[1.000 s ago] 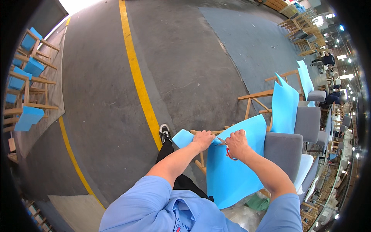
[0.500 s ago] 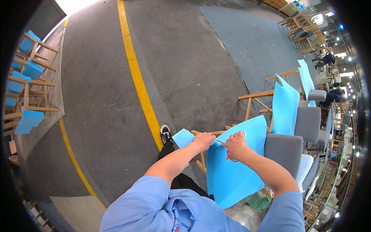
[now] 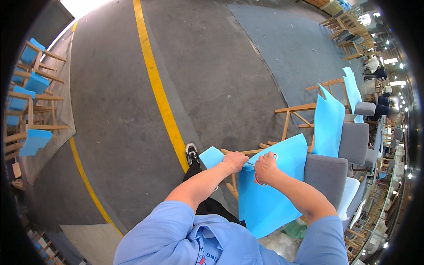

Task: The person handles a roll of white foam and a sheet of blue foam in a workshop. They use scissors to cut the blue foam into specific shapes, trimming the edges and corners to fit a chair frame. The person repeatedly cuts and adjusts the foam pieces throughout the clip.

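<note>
A large light-blue foam sheet (image 3: 276, 194) is draped over a wooden chair with a grey padded part (image 3: 326, 179). My left hand (image 3: 235, 161) is closed on the sheet's upper left edge, its fingers curled over the foam. Close beside it, my right hand (image 3: 266, 168) grips scissors with red-and-white handles (image 3: 259, 180). Their tips point toward my left hand at the foam's edge, and most of the blades is hidden. Left of my left hand, a smaller blue foam piece (image 3: 211, 157) juts out by the chair's wooden frame.
More grey chairs with blue foam sheets (image 3: 329, 121) stand in a row at the right. Wooden chairs with blue pieces (image 3: 33, 141) are stacked at the far left. A yellow line (image 3: 155, 84) runs along the grey floor. People (image 3: 380, 108) work at the far right.
My right hand has moved slightly left and up, bringing the scissors closer to my left hand. Less of the blades shows now. My left hand keeps its hold on the foam.
</note>
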Motion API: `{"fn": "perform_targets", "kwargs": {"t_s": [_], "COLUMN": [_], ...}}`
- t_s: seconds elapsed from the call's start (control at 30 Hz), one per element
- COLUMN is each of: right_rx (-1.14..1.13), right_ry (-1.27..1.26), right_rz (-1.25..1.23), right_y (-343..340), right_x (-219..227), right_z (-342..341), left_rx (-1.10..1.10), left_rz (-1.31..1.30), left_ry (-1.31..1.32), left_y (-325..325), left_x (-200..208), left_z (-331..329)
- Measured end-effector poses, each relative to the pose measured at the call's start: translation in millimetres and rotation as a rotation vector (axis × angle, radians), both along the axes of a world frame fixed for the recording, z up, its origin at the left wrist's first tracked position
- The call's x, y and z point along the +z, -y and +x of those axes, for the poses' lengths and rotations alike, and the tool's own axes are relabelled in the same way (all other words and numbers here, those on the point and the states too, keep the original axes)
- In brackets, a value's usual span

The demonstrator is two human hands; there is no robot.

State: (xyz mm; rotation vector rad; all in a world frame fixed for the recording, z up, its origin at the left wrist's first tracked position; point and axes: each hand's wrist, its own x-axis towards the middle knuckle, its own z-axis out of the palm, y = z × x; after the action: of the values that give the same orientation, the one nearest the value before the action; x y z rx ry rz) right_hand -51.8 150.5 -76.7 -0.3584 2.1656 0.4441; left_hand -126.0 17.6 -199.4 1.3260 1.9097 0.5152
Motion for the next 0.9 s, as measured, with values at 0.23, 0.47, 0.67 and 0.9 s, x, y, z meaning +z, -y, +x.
{"fn": "perform_targets", "kwargs": {"t_s": [0.23, 0.47, 0.67, 0.9], "right_rx": [-0.273, -0.114, -0.295, -0.318], "right_ry": [0.268, 0.055, 0.075, 0.072], "right_rz": [-0.026, -0.048, -0.113, -0.027], "right_y": [1.3, 14.0, 10.1, -8.2], "right_x": [-25.0, -37.1, -52.6, -34.2], "right_z": [1.3, -14.5, -15.2, -34.0], "left_rx": [-0.003, 0.025, 0.061, 0.159], "left_rz": [0.009, -0.031, -0.042, -0.046], "left_ry": [0.052, 0.086, 0.057, 0.053], "left_y": [3.2, 1.8, 6.4, 8.8], "left_x": [7.1, 0.6, -2.2, 6.8], "left_z": [-3.0, -9.2, -21.5, -54.7]}}
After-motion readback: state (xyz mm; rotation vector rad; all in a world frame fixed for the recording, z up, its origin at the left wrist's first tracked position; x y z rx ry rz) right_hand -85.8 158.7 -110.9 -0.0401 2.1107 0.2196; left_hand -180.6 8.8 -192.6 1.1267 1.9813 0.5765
